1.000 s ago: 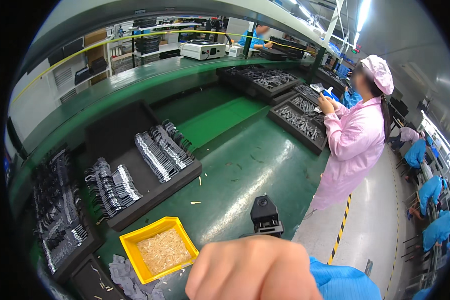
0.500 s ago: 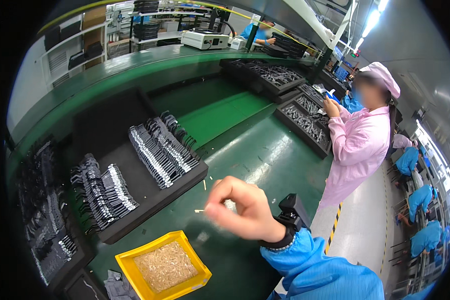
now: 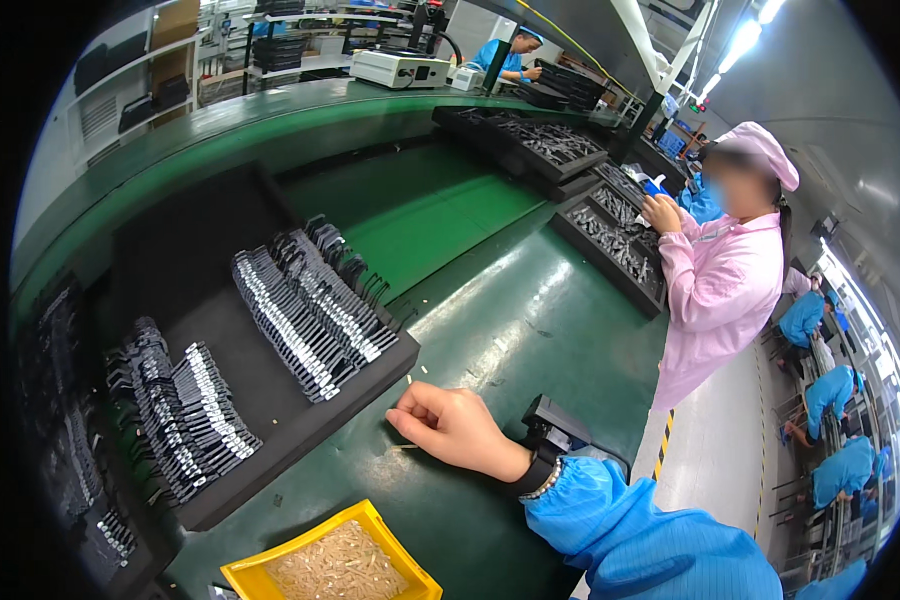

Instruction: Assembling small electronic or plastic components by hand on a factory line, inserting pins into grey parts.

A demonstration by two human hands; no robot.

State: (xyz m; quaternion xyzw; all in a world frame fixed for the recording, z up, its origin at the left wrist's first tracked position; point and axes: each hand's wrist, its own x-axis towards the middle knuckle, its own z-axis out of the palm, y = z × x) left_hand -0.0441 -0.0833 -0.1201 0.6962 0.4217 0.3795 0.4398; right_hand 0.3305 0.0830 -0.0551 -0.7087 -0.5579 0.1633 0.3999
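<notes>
My right hand [image 3: 454, 428], in a blue sleeve and a dark wristband, is down at the green tabletop with its fingers curled and thumb against them. Whatever the fingertips hold, if anything, is hidden. A small pale strip [image 3: 403, 447] lies just below the thumb. Nearer to me stands a yellow bin [image 3: 253, 572] filled with many small tan strips [image 3: 342, 562]. Left of the hand is a black foam tray [image 3: 288, 430] holding rows of thin black-and-silver parts [image 3: 300, 310] with black cable ends. My left hand is out of view.
Another tray of dark parts [image 3: 70, 440] stands at far left. Loaded black trays [image 3: 610, 240] sit at the table's far right, beside a person in pink [image 3: 725, 270]. A white bench device [image 3: 400, 70] rests on the back ledge. More people in blue work farther off.
My right hand has come down to the tabletop, its fingers curled closer together. The view has shifted, so the yellow bin sits lower in the picture.
</notes>
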